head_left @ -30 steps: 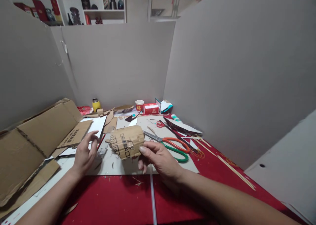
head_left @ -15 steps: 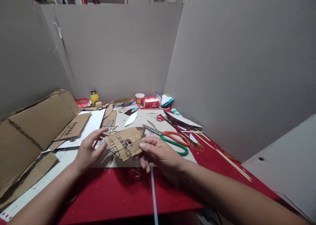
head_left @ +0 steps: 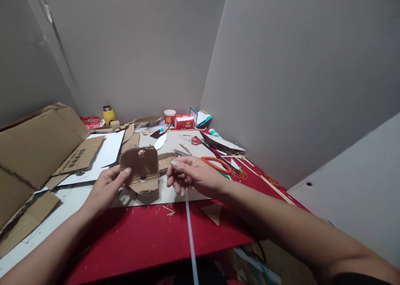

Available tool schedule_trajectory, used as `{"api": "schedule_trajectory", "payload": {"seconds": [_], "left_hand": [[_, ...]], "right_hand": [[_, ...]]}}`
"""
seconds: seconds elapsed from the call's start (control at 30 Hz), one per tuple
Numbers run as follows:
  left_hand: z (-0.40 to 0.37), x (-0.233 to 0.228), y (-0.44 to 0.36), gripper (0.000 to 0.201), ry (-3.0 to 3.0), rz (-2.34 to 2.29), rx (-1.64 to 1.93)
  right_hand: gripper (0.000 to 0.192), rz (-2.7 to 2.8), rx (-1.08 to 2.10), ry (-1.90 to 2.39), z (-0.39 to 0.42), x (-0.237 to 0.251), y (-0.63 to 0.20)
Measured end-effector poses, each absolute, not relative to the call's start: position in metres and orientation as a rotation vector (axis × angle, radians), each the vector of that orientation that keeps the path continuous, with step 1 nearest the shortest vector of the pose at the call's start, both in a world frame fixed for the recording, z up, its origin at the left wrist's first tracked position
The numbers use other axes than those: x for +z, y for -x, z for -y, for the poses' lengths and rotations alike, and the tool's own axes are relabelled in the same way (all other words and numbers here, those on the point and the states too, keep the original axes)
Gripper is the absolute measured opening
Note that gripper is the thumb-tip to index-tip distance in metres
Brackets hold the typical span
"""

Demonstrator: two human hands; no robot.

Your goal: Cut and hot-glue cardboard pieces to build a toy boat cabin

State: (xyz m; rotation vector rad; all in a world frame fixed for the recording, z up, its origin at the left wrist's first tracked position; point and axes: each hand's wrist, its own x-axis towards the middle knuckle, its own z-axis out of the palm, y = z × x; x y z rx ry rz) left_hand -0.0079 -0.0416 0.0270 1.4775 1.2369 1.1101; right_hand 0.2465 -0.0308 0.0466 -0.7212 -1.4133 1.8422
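Note:
My left hand (head_left: 108, 188) grips a small piece of brown corrugated cardboard (head_left: 139, 165) by its left edge, thumb on its face. The piece stands up off the table, its plain side toward me, with a torn spot near the top and a fold low down. Just right of it is my right hand (head_left: 190, 174), fingers loosely curled and apart, nothing visible in them. From beneath those fingers a long translucent stick (head_left: 191, 235) runs down past the table edge; whether they touch it I cannot tell. Large scissors (head_left: 216, 165) with orange and green handles lie partly hidden behind this hand.
Folded cardboard (head_left: 40, 147) fills the left side. A yellow bottle (head_left: 108, 116), a paper cup (head_left: 169, 117) and a red tissue pack (head_left: 184, 121) stand at the back. Small red scissors (head_left: 196, 141) and thin wooden sticks (head_left: 276, 188) lie to the right.
The cardboard piece has passed from my right hand to my left and turned, its printed face now out of sight. My right hand has let go. The view has shifted slightly right and down.

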Motion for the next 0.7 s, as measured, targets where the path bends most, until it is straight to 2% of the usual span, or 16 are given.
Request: {"api": "schedule_trajectory", "payload": {"seconds": [0.3, 0.4, 0.53, 0.7], "left_hand": [[0.024, 0.013, 0.013, 0.038, -1.074, -1.111, 1.182], [0.022, 0.01, 0.014, 0.036, -1.011, -1.09, 1.197], [0.023, 0.011, 0.012, 0.04, -1.051, -1.06, 1.16], [0.023, 0.013, 0.012, 0.024, -1.034, -1.059, 1.272]], "right_hand": [[0.029, 1.39, 1.108, 1.037, 0.032, 0.05, -0.32], [0.031, 1.483, 1.053, 1.177, 0.039, 0.043, -0.335], [0.03, 1.602, 1.135, 1.233, 0.047, 0.027, -0.335], [0.027, 1.624, 1.031, 1.193, 0.049, 0.021, -0.326]]}}
